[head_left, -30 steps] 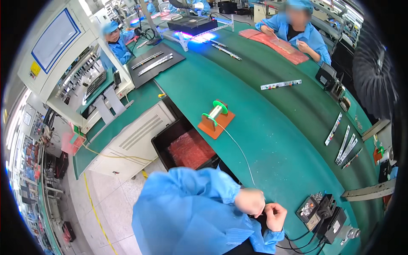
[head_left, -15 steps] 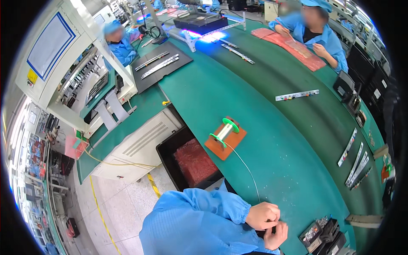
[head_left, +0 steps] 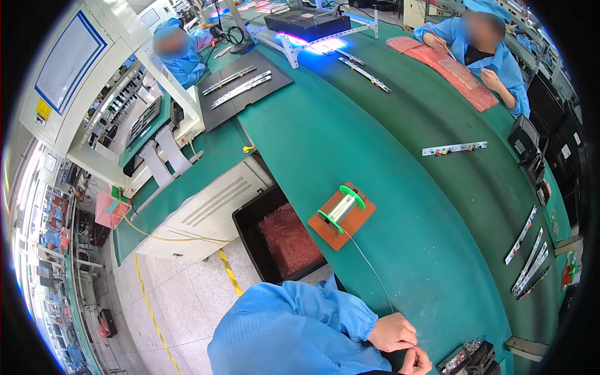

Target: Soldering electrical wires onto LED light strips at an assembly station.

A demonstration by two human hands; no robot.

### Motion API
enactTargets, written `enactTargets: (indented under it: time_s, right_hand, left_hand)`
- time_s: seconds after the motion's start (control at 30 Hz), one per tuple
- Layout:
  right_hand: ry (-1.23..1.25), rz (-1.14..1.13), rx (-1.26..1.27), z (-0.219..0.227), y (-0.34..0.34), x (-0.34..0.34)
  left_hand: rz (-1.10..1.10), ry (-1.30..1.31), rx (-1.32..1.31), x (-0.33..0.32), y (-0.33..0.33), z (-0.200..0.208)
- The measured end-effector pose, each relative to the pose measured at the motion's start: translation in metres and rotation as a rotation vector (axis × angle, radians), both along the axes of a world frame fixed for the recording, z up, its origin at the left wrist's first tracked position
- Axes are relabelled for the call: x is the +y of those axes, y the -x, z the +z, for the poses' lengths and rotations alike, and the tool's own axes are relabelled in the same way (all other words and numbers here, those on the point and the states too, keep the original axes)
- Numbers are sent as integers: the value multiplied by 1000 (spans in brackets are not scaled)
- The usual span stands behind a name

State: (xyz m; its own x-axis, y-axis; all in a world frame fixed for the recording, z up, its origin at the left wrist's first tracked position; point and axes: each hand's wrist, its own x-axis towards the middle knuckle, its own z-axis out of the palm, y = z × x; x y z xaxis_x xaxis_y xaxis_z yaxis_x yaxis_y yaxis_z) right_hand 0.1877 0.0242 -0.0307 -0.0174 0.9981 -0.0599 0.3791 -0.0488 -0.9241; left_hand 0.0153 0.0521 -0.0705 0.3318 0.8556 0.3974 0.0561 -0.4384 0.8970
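Note:
My left hand [head_left: 394,332] is closed near the front edge of the green bench, its fingers bent in a pinch. A thin pale wire [head_left: 375,272] runs into it from a spool [head_left: 342,209] with green flanges, mounted on a brown base plate [head_left: 325,234]. Just below and to the right, my right hand [head_left: 417,362] is closed too, its fingertips pinched close against those of the left. Whatever sits between the right fingertips is too small to make out. Part of the right hand is cut off by the lower edge.
Dark bins of small parts [head_left: 469,357] stand right of my hands. Component-bearing strip boards [head_left: 454,149] lie on the dark green belt beyond. A black bin with pink wrap [head_left: 284,240] sits below the bench edge. Two co-workers in blue [head_left: 478,47] sit across and at the far left.
The whole view has shifted, so bench and spool appear lower and further right. My hands stay together, with the right fingertips now showing more plainly in a pinch.

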Motion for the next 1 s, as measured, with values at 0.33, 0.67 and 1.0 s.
enactTargets:
  time_s: [0.33,0.67,1.0]
  right_hand:
    - [77,14,-50,6,6,-1]
    - [53,67,-198,16,4,-6]
    - [-81,-41,-211,6,-16,-11]
  left_hand:
    - [39,-28,-5,2,1,0]
    - [161,-17,95,1,-4,-7]
    - [176,-73,170,-2,-6,-7]
